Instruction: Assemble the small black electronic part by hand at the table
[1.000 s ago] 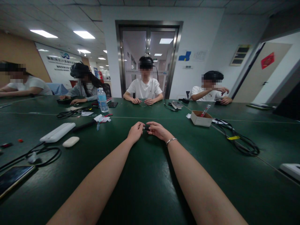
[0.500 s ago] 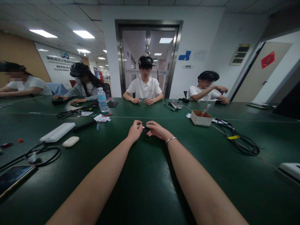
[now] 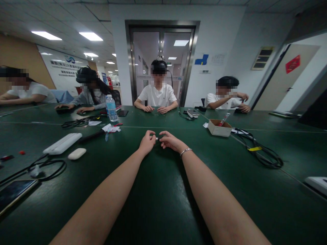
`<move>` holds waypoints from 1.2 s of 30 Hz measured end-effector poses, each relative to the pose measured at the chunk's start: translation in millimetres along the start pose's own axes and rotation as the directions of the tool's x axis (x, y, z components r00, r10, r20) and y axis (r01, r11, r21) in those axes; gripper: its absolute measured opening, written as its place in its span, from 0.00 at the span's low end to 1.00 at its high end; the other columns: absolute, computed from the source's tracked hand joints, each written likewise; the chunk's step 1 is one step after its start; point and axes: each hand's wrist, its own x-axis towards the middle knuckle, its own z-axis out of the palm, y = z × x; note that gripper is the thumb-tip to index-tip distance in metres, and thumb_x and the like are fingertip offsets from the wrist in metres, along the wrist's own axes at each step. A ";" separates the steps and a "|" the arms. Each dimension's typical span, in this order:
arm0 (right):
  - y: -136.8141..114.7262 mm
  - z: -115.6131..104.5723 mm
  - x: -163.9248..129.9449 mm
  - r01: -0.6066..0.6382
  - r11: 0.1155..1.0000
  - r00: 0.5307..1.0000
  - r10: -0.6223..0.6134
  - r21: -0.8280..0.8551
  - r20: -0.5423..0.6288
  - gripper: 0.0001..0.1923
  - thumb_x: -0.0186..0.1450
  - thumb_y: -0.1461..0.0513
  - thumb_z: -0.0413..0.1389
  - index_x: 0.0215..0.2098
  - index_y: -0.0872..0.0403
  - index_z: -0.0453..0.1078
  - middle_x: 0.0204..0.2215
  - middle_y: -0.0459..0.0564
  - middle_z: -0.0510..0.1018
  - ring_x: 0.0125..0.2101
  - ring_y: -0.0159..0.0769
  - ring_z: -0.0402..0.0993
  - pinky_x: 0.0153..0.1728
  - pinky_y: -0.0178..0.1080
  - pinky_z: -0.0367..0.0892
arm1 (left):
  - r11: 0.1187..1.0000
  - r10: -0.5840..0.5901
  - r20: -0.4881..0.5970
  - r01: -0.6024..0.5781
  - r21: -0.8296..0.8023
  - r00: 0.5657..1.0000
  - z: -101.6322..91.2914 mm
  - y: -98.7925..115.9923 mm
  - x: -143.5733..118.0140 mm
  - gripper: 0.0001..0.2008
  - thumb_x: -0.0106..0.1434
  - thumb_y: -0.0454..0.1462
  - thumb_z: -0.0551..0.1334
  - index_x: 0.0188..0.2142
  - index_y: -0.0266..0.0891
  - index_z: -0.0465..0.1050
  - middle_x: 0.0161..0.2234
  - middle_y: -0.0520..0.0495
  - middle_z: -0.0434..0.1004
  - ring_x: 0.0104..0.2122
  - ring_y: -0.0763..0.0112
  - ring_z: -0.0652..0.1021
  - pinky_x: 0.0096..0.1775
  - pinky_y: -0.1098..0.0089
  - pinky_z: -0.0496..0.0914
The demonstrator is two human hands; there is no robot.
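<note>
Both my hands are together over the green table (image 3: 163,190), in the middle of the view. My right hand (image 3: 171,141), with a silver bangle (image 3: 186,152) at its wrist, pinches a small black piece with a silver end (image 3: 157,139). That silver end points at my left hand (image 3: 148,142), whose thumb and fingers are curled closed right at it. What lies inside my left fingers is mostly hidden. The piece is too small and too covered to name its kind.
On the left lie a white power bank (image 3: 62,143), a white oval case (image 3: 77,153), a phone (image 3: 16,195) and cables. A water bottle (image 3: 111,109) stands beyond. To the right are a small box (image 3: 219,132) and coiled black cable (image 3: 268,156). Several people in headsets sit opposite.
My right hand has shifted very slightly, and less of the black piece shows between its fingers. My left hand stays almost where it was.
</note>
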 end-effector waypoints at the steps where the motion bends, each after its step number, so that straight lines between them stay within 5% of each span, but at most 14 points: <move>1: -0.3 0.4 0.0 -0.007 1.000 1.000 0.007 0.002 -0.001 0.13 0.58 0.65 0.57 0.40 0.53 0.59 0.20 0.42 0.71 0.15 0.28 0.69 0.15 0.29 0.67 | 1.000 0.002 -0.008 -0.002 -0.005 1.000 0.1 -0.2 0.0 0.11 0.60 0.39 0.52 0.42 0.39 0.61 0.18 0.57 0.65 0.17 0.78 0.66 0.22 0.77 0.57; 13: 1.2 -1.9 -1.3 0.030 0.996 0.999 -0.031 0.081 0.008 0.10 0.55 0.72 0.52 0.34 0.57 0.64 0.20 0.43 0.70 0.15 0.26 0.67 0.15 0.27 0.67 | 0.993 -0.078 0.121 0.087 -0.074 0.990 1.3 1.3 1.8 0.17 0.61 0.46 0.49 0.38 0.36 0.67 0.15 0.54 0.65 0.15 0.77 0.66 0.20 0.76 0.59; 19: 0.3 -1.0 -2.4 0.020 0.995 1.000 -0.021 0.097 0.001 0.09 0.56 0.73 0.52 0.33 0.57 0.65 0.18 0.43 0.70 0.15 0.26 0.67 0.17 0.28 0.68 | 0.993 -0.065 0.087 0.073 -0.094 0.994 1.1 4.7 0.4 0.11 0.57 0.37 0.53 0.39 0.38 0.68 0.25 0.52 0.69 0.20 0.78 0.68 0.23 0.77 0.62; 28: -0.1 -1.7 -3.1 0.017 0.993 1.000 -0.018 0.119 0.007 0.09 0.56 0.73 0.53 0.34 0.58 0.66 0.20 0.44 0.71 0.16 0.26 0.68 0.18 0.29 0.68 | 0.988 -0.057 0.135 0.076 -0.138 0.989 2.1 5.9 -0.1 0.13 0.60 0.42 0.52 0.38 0.36 0.67 0.19 0.52 0.67 0.19 0.76 0.68 0.24 0.75 0.63; 36: 0.7 -1.9 -2.8 0.026 0.994 1.000 -0.027 0.109 0.006 0.09 0.56 0.73 0.53 0.34 0.58 0.66 0.20 0.45 0.72 0.16 0.26 0.67 0.18 0.29 0.68 | 0.991 -0.046 0.130 0.062 -0.116 0.990 1.5 8.2 -0.4 0.11 0.57 0.36 0.53 0.38 0.37 0.67 0.21 0.53 0.68 0.20 0.77 0.68 0.24 0.76 0.62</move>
